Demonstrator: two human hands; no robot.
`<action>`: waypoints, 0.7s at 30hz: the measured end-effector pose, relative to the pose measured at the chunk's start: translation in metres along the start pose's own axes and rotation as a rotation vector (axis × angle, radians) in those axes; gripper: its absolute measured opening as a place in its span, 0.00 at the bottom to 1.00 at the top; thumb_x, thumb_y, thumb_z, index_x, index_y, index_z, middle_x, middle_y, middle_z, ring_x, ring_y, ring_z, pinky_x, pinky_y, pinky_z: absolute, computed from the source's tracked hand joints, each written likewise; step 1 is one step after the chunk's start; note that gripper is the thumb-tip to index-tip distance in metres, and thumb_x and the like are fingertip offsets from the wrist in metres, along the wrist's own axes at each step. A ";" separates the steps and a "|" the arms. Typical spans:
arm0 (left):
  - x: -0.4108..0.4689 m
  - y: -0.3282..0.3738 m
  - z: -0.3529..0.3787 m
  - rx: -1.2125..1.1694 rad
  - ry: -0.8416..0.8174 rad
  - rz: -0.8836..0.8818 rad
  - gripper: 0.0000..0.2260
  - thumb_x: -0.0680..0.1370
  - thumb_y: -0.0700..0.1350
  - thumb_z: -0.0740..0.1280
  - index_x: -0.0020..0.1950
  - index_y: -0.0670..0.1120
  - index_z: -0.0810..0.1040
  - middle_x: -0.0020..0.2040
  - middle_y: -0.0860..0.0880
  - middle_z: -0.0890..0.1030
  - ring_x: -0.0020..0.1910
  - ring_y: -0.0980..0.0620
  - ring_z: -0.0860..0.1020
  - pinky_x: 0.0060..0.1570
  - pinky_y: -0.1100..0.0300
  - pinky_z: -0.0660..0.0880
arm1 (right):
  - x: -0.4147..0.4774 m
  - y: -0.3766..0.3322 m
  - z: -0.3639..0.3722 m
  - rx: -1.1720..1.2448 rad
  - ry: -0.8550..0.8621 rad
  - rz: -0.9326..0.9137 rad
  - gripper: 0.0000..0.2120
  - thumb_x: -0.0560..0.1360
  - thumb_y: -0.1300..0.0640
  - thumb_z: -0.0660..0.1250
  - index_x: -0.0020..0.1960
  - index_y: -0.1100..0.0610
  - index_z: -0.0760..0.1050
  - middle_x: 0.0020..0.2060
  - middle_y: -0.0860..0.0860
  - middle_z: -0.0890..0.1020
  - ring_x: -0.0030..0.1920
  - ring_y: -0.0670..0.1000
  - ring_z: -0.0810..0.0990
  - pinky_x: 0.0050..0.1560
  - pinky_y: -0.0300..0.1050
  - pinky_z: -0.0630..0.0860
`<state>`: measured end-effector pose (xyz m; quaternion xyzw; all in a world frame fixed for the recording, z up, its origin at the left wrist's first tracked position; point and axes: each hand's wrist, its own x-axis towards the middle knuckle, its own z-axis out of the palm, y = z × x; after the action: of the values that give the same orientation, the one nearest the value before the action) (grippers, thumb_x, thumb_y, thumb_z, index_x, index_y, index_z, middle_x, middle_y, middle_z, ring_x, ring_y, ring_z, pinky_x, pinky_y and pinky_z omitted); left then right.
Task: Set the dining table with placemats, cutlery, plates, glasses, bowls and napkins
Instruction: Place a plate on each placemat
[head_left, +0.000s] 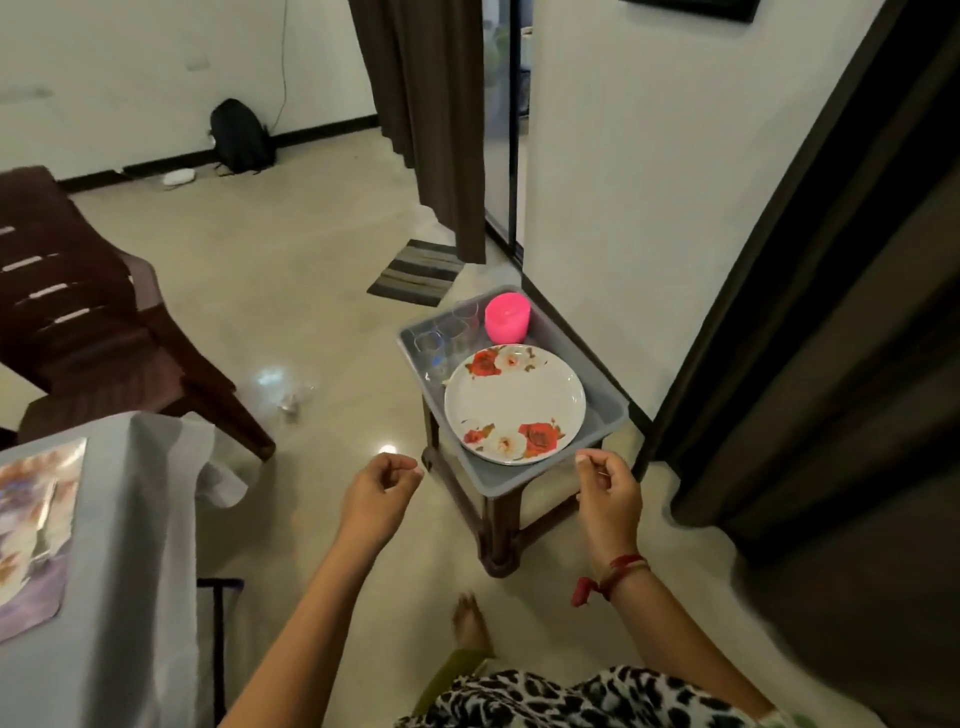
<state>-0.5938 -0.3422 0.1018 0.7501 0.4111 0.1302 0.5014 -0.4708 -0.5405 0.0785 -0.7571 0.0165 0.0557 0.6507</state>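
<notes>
A white plate with red flowers (514, 402) lies in a grey tray (602, 384) on a small brown stool (498, 525). Behind the plate in the tray stand clear glasses (447, 332) and a pink bowl (507, 317). My left hand (379, 491) hangs just left of the tray's near corner, fingers loosely curled, holding nothing. My right hand (605, 488) hovers at the tray's near right edge, fingers loosely curled and empty. At the left, the dining table (130, 545) wears a grey cloth with a patterned placemat (36, 530) on it.
A dark brown plastic chair (88, 322) stands left of the stool. Brown curtains (431, 114) and a striped doormat (415, 273) are behind it, a dark curtain (810, 364) at the right. A black backpack (239, 136) leans on the far wall. My bare foot (470, 621) is on the floor.
</notes>
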 end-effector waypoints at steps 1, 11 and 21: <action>0.015 0.002 0.005 0.001 -0.008 -0.004 0.02 0.76 0.44 0.69 0.47 0.47 0.80 0.36 0.51 0.77 0.38 0.52 0.75 0.40 0.58 0.71 | 0.012 0.004 0.006 -0.014 0.007 0.010 0.03 0.77 0.57 0.65 0.48 0.55 0.77 0.45 0.53 0.81 0.47 0.53 0.79 0.49 0.47 0.78; 0.211 0.023 0.040 0.197 -0.151 -0.002 0.07 0.77 0.46 0.67 0.53 0.46 0.78 0.47 0.49 0.79 0.48 0.50 0.76 0.46 0.58 0.71 | 0.149 0.006 0.127 -0.151 0.061 0.083 0.04 0.78 0.57 0.65 0.49 0.56 0.77 0.47 0.50 0.80 0.50 0.50 0.77 0.52 0.47 0.78; 0.329 0.019 0.098 0.312 -0.362 -0.054 0.12 0.77 0.47 0.67 0.59 0.45 0.77 0.53 0.51 0.78 0.51 0.53 0.75 0.53 0.57 0.73 | 0.229 0.037 0.166 -0.231 0.234 0.233 0.08 0.78 0.52 0.64 0.50 0.55 0.77 0.48 0.51 0.80 0.50 0.49 0.77 0.47 0.37 0.74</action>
<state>-0.3186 -0.1628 0.0015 0.8183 0.3495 -0.0848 0.4483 -0.2572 -0.3717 -0.0070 -0.8211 0.1730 0.0438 0.5422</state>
